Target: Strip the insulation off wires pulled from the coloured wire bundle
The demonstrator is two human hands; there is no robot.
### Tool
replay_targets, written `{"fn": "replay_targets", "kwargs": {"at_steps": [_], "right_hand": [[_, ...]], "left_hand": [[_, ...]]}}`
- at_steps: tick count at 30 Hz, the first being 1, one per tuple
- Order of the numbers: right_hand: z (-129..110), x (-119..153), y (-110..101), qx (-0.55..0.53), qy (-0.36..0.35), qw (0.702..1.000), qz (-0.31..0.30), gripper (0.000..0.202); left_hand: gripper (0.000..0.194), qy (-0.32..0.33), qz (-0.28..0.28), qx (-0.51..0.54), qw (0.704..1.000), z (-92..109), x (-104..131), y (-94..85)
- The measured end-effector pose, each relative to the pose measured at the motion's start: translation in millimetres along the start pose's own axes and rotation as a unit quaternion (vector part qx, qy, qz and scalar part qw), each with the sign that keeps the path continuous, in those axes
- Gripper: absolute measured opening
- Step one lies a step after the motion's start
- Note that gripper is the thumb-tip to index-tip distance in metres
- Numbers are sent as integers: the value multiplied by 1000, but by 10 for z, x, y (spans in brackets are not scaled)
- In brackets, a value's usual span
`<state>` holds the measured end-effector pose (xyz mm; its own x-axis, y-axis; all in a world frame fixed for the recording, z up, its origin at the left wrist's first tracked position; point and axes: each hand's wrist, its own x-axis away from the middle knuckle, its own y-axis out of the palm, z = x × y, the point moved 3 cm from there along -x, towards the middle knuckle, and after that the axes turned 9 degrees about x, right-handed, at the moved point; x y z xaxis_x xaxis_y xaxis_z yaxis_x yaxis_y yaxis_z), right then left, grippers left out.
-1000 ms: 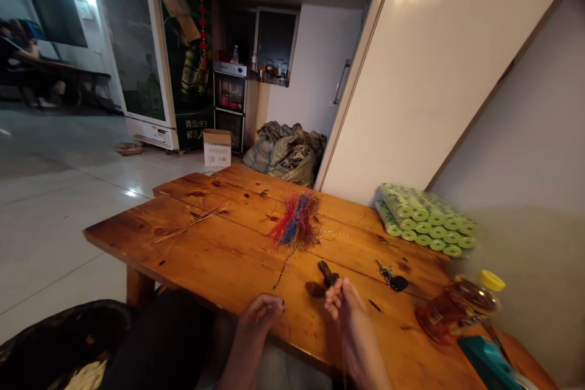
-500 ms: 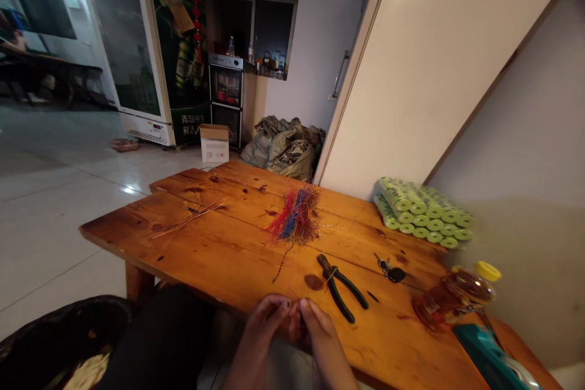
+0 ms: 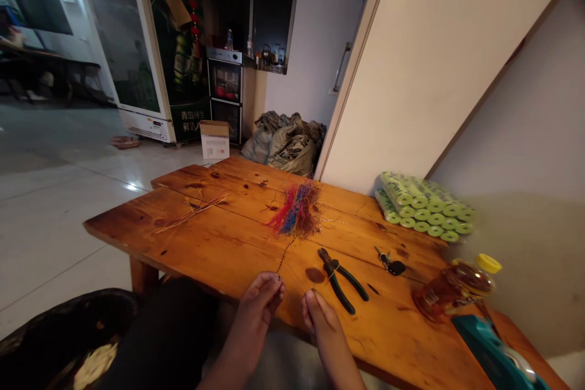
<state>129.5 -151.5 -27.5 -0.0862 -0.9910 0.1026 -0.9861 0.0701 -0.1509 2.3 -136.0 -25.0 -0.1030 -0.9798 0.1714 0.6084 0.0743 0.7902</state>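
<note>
My left hand [image 3: 261, 297] is closed in a pinch over the near edge of the wooden table [image 3: 219, 259]. Its fingertips meet the lower end of a dark twisted strand [image 3: 286, 254]; whether they grip it or only overlap it is unclear. A short gap away, my right hand [image 3: 321, 315] is also pinched, and anything between its fingers is too fine to make out. Beyond them lies a bundle of thin red, blue and brown wires [image 3: 297, 210]. Dark-handled pliers [image 3: 340, 280] rest with open handles just beyond my right hand.
Loose thin wires [image 3: 194, 213] lie at the table's left. To the right are keys [image 3: 390, 263], stacked green rolls [image 3: 423, 207], a yellow-capped bottle [image 3: 452, 289] and a teal tool [image 3: 493, 356]. A black-lined bin [image 3: 41, 341] stands at lower left.
My hands, close together before, are now apart. The left has moved left and up to the end of the dark strand; the right has shifted slightly right.
</note>
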Motion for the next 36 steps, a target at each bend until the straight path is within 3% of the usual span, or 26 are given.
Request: {"fn": "replay_targets", "kwargs": {"at_steps": [6, 10, 13, 16, 22, 30, 36], "right_hand": [[-9, 26, 49, 16, -27, 999, -5, 50], [-82, 60, 57, 103, -80, 991, 3, 47], [-98, 79, 64, 171, -109, 979, -2, 45], [-95, 88, 70, 213, -126, 969, -15, 43], [-93, 94, 24, 212, -128, 969, -11, 42], [-96, 72, -49, 209, -116, 971, -10, 44], [-118, 76, -72, 218, -126, 968, -7, 42]], "left_hand": [[12, -5, -59, -27, 998, -121, 59, 77], [12, -25, -83, -23, 996, -148, 75, 87], [11, -18, -33, -17, 999, -93, 43, 20], [25, -7, 16, -4, 1000, -22, 6, -41], [33, 28, 55, 10, 998, 95, 6, -64], [25, 65, 75, 23, 995, 143, -12, -108], [24, 46, 70, 6, 996, 133, -14, -107]]}}
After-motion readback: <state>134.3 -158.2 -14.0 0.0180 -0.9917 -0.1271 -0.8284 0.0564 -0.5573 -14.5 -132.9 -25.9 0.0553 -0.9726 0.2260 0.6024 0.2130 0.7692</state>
